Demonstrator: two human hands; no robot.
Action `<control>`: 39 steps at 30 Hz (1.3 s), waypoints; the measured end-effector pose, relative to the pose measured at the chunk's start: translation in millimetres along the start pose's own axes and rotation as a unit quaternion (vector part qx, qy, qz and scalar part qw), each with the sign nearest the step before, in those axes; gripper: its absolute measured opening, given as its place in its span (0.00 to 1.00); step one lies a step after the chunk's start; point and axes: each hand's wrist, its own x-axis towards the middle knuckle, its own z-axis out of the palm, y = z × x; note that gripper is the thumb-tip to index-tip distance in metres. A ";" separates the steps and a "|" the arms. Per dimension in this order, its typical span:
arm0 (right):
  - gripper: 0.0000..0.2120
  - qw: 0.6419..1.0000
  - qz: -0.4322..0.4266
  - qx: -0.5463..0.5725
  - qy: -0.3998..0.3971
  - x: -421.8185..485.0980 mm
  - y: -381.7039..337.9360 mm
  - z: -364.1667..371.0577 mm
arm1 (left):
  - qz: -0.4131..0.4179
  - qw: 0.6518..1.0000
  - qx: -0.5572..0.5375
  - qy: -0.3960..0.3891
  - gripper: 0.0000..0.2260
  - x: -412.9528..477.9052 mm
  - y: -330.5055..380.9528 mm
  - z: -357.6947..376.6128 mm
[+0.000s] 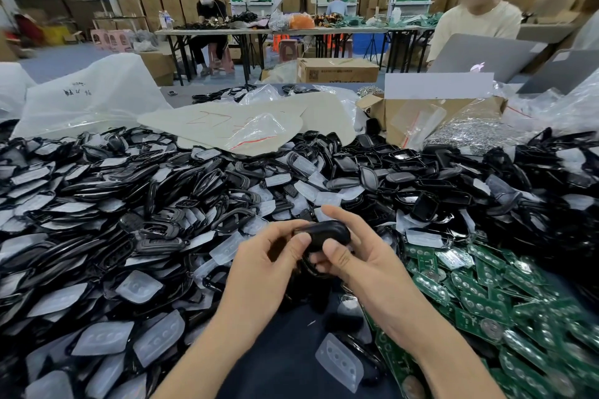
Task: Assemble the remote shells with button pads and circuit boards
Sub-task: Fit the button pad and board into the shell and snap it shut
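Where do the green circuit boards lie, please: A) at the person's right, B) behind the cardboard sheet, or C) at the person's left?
A: the green circuit boards are heaped at the person's right, beside the right hand, which with the left hand holds a black shell.

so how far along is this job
I can't pick out a finished pile. In hand: the left hand and right hand grip one black shell. Left: heaps of loose shells, clear button pads and green circuit boards, so most remains.
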 end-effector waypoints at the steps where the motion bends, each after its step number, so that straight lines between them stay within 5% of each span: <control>1: 0.19 1.000 -0.003 0.007 0.007 0.1 0.3 0.3 | 0.034 0.998 0.050 0.014 0.09 -0.9 -0.3 1.2; 6: 0.08 0.999 -0.028 0.000 0.040 1.4 2.1 2.3 | 0.064 0.996 0.064 0.025 0.13 -6.6 3.5 5.9; 27: 0.06 0.995 -0.085 -0.049 0.030 -5.4 -4.1 6.9 | 0.077 0.996 -0.003 0.032 0.19 -8.5 9.1 2.8; 33: 0.09 0.996 -0.045 0.066 0.029 -2.5 -6.6 8.1 | 0.068 0.997 -0.038 0.022 0.09 -8.6 10.4 5.1; 39: 0.12 0.988 0.026 0.149 0.026 -1.7 -11.3 8.1 | 0.054 0.997 -0.059 -0.002 0.09 -10.5 9.2 4.6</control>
